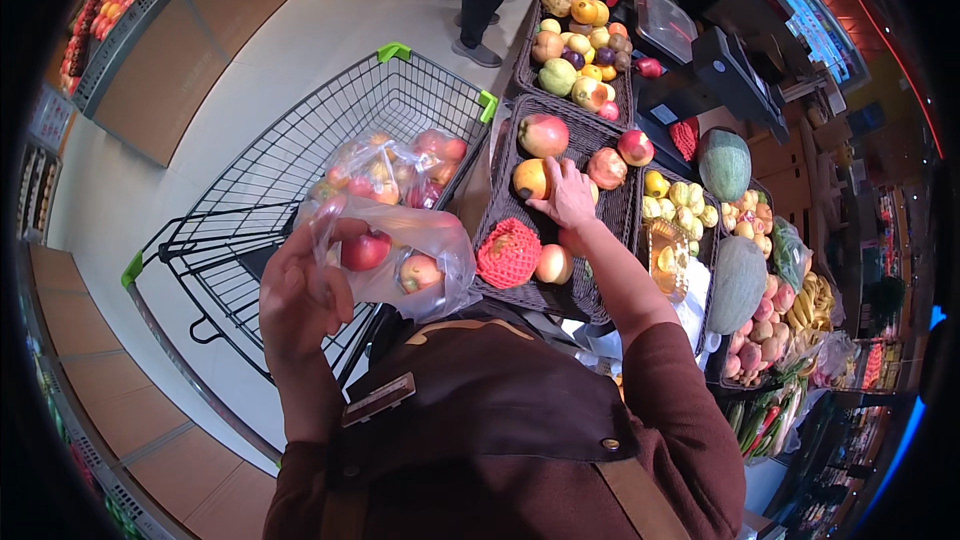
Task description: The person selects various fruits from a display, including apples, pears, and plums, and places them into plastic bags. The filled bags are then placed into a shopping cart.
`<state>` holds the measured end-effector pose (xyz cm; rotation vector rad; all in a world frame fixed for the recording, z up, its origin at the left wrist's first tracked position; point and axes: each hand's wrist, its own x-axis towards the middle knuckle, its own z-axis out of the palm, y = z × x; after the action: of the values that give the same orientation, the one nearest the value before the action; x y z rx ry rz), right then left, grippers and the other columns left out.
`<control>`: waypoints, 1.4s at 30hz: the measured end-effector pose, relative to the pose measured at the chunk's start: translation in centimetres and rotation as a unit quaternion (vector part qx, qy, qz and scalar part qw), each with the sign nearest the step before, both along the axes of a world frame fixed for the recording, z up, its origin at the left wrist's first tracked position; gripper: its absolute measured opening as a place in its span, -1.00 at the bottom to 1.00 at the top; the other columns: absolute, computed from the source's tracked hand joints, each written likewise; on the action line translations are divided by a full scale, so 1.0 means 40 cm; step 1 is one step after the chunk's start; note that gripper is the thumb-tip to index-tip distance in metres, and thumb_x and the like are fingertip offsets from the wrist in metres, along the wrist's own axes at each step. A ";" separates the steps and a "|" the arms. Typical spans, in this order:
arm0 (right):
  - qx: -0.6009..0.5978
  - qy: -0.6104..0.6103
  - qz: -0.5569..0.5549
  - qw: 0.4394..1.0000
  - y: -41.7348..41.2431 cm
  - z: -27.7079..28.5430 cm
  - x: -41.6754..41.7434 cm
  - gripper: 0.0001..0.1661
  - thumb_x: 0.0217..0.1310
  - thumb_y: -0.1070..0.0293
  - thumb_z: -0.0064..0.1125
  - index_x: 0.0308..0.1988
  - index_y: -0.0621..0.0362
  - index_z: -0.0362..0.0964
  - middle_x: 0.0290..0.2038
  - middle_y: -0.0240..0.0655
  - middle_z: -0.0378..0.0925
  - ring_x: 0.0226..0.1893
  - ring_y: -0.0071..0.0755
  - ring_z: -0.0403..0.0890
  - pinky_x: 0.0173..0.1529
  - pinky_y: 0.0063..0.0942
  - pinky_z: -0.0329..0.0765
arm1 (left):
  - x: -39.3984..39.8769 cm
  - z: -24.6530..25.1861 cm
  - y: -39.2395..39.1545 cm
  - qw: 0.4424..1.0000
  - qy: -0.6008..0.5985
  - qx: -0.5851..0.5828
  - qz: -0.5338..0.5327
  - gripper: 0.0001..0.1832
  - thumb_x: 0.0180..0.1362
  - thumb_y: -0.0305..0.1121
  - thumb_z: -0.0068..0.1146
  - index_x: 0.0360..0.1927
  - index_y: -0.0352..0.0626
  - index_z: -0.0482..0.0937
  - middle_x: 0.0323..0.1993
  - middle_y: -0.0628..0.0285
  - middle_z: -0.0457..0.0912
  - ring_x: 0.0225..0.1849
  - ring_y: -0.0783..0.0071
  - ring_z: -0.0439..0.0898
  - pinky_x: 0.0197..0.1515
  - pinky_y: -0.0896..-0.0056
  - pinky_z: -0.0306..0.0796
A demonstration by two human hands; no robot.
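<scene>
My left hand (304, 277) holds up a clear plastic bag (442, 240) by its mouth, with red apples (421, 272) inside. Over a dark woven basket (499, 199), my right hand (566, 195) has its thumb and fingers around an orange-yellow fruit (531, 180). Part of another fruit shows behind that hand. The same basket holds a large red-and-yellow fruit (543, 136), a pomegranate (607, 168), a fruit in a red foam net (508, 253) and a pale peach-coloured fruit (554, 264). A red apple (635, 148) sits by its far right corner.
A wire shopping cart (247, 165) stands to the left, with bagged fruit (375, 172) in it. Another basket of mixed fruit (557, 77) lies beyond. Right are a scale (664, 22), melons (735, 285) and a plastic container (666, 262). A person (487, 0) stands ahead.
</scene>
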<state>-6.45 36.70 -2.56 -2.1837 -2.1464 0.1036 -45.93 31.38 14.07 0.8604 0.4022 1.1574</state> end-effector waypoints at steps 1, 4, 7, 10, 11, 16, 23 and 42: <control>-0.024 0.011 -0.024 0.999 0.003 0.010 -0.008 0.06 -0.25 -0.17 0.30 0.19 0.09 0.05 0.05 -0.12 0.21 -0.01 -0.02 0.34 0.07 -0.16 0.27 | -0.001 0.000 0.006 1.000 -0.007 -0.005 0.000 -0.30 0.14 -0.22 -0.11 0.21 -0.56 0.01 0.04 -0.20 0.36 -0.78 0.58 0.39 -0.81 0.72 0.15; -0.069 0.036 -0.084 0.993 0.023 0.036 -0.030 0.06 -0.21 -0.24 0.25 0.18 0.15 0.05 0.06 -0.11 0.21 0.02 0.00 0.32 0.07 -0.13 0.27 | -0.003 -0.001 0.021 0.999 -0.031 -0.018 -0.004 -0.29 0.15 -0.22 -0.12 0.21 -0.56 -0.01 0.04 -0.18 0.36 -0.78 0.58 0.38 -0.80 0.72 0.15; -0.012 0.077 -0.085 0.993 0.032 -0.009 -0.014 0.05 -0.20 -0.24 0.25 0.15 0.20 0.08 0.02 -0.08 0.27 0.04 -0.01 0.33 0.09 -0.15 0.26 | -0.006 -0.002 0.037 0.999 -0.038 -0.025 -0.018 -0.28 0.15 -0.22 -0.11 0.22 -0.56 -0.04 0.05 -0.18 0.36 -0.79 0.60 0.35 -0.81 0.70 0.15; 0.103 0.172 -0.157 0.967 0.027 -0.041 0.010 -0.24 0.01 -0.06 0.17 0.04 0.28 0.22 -0.05 -0.02 0.35 -0.01 -0.01 0.38 0.04 -0.27 0.34 | -0.012 -0.002 0.045 0.998 -0.020 -0.049 -0.016 -0.17 0.06 -0.15 0.00 0.22 -0.57 -0.06 0.04 -0.16 0.37 -0.78 0.62 0.35 -0.81 0.72 0.15; 0.136 0.201 -0.194 0.951 0.023 -0.048 0.018 -0.31 0.05 -0.02 0.15 0.02 0.28 0.24 -0.05 0.00 0.35 -0.02 -0.01 0.39 0.03 -0.29 0.36 | -0.012 -0.004 0.048 0.998 -0.018 -0.054 -0.015 -0.13 0.03 -0.13 0.04 0.22 -0.58 -0.06 0.04 -0.15 0.36 -0.78 0.62 0.35 -0.81 0.72 0.15; -0.177 0.391 0.043 0.902 -0.145 0.102 -0.144 -0.18 -0.05 0.00 0.27 0.15 0.11 0.16 0.12 -0.02 0.19 0.13 -0.01 0.27 0.19 -0.32 0.22 | -0.029 -0.013 0.060 0.997 0.001 -0.083 0.002 -0.01 -0.08 -0.08 0.16 0.21 -0.61 -0.08 0.07 -0.14 0.32 -0.79 0.63 0.35 -0.82 0.73 0.14; -0.109 0.274 0.027 0.955 -0.213 0.060 -0.171 -0.10 -0.20 -0.10 0.31 0.14 0.01 0.19 0.07 -0.05 0.21 0.06 0.05 0.31 0.13 -0.25 0.30 | -0.033 -0.027 0.091 0.995 -0.008 -0.090 -0.048 -0.05 -0.07 -0.14 0.14 0.22 -0.59 -0.08 0.08 -0.15 0.32 -0.81 0.61 0.34 -0.83 0.73 0.15; 0.155 0.558 -0.311 0.753 -0.124 -0.075 0.141 -0.37 -0.02 0.21 0.27 0.07 0.02 0.24 -0.17 -0.34 0.41 -0.26 -0.42 0.48 -0.13 -0.59 0.44 | -0.018 -0.051 0.054 0.992 0.019 -0.115 -0.050 -0.22 0.02 -0.20 -0.02 0.22 -0.53 0.02 0.04 -0.08 0.37 -0.78 0.65 0.27 -0.77 0.74 0.14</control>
<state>-0.82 31.76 -5.58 -1.7336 -0.6865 0.7188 -46.63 33.55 12.05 0.6944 0.5066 0.9814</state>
